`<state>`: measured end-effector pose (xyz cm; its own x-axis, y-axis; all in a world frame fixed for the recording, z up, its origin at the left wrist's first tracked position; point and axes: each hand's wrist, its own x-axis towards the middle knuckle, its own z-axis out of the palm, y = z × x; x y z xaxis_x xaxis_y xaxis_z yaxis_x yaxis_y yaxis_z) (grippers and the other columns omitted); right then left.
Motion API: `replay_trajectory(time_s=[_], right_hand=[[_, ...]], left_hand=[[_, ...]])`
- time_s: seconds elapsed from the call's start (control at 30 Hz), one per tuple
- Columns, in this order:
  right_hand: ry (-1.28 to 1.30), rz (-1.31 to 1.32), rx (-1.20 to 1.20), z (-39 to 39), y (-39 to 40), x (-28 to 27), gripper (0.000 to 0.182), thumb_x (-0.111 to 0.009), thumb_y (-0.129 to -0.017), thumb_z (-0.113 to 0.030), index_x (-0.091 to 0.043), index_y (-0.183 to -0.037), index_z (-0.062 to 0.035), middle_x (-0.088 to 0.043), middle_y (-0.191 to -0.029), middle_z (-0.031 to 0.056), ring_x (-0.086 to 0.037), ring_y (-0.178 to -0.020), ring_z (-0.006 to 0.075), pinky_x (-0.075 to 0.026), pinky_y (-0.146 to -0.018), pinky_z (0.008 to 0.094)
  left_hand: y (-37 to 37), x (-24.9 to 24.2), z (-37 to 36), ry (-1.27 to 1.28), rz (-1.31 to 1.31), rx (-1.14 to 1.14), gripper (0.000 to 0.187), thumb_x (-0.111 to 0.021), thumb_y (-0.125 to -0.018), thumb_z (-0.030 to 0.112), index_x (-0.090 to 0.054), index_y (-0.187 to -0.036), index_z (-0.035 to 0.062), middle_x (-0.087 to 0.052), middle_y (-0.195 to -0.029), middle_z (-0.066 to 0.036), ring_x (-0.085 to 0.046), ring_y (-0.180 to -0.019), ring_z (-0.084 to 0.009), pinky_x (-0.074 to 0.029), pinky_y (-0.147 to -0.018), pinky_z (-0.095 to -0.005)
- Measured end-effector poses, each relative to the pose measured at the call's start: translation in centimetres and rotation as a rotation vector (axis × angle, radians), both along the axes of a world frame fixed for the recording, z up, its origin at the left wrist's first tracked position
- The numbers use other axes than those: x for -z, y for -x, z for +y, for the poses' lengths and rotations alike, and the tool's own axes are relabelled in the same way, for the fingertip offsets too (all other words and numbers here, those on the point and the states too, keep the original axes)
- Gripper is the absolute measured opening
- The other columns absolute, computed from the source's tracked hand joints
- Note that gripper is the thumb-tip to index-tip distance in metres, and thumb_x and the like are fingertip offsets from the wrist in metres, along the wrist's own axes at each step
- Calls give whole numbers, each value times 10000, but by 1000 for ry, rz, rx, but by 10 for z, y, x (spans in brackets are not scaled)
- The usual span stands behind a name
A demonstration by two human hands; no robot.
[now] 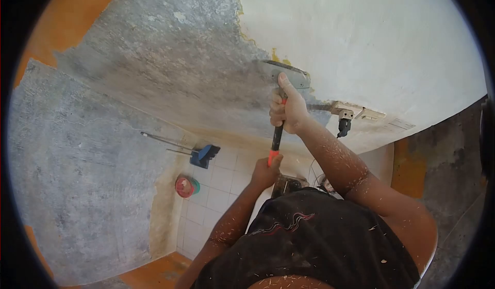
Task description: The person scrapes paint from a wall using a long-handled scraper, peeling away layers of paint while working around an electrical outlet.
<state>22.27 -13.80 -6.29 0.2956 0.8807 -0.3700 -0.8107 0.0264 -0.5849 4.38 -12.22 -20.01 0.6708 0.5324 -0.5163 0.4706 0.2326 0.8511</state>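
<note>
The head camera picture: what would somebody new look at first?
Probably the scraper in the middle, blade at the wall, with the right hand near the blade and the left hand lower down. Next, the ragged edge between white paint on the right and rough grey wall on the left. Then the bright bucket on the floor, lower left.

Alt text: 1 view, from a camera worn on the person's head, looking forward and steeply down past the chest. The dark shirt (330, 237) is nearest, filling the lower middle. Beyond it, the left hand (265, 173) and right hand (290, 106) appear near the center, within arm's reach. The scraped wall (175, 46) slants across the top; the tiled floor (219, 178) lies farther below. The wide lens curves edges inside a black, rounded border.
</note>
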Motion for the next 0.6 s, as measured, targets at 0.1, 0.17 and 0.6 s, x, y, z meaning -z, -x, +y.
replay_trajectory(time_s=[0.1, 0.17, 0.6], right_hand=[[-57, 11, 32, 7, 0, 10, 565, -451, -810, -643, -293, -538, -173, -201, -416, -57, -165, -340, 91, -167, -376, 265], [57, -17, 57, 1, 2, 37, 567, -442, -811, -646, -299, -540, -169, -204, -419, -55, -162, -343, 90, -166, -380, 263], [0, -95, -12, 15, -1, -10, 558, -445, -824, -625, -292, -535, -172, -210, -427, -54, -180, -348, 90, -175, -372, 254]], left_hand=[[3, 21, 5, -147, -46, 33, 481, -542, -860, 429, -542, -623, 10, -508, -509, -55, -501, -483, -129, -401, -480, -319], [7, 52, -9, -120, 56, 17, 484, -540, -863, 428, -539, -631, 3, -510, -514, -51, -508, -492, -131, -405, -482, -321], [-11, -13, -3, -122, -8, 6, 460, -543, -865, 406, -561, -619, 18, -522, -518, -40, -493, -469, -119, -395, -464, -301]])
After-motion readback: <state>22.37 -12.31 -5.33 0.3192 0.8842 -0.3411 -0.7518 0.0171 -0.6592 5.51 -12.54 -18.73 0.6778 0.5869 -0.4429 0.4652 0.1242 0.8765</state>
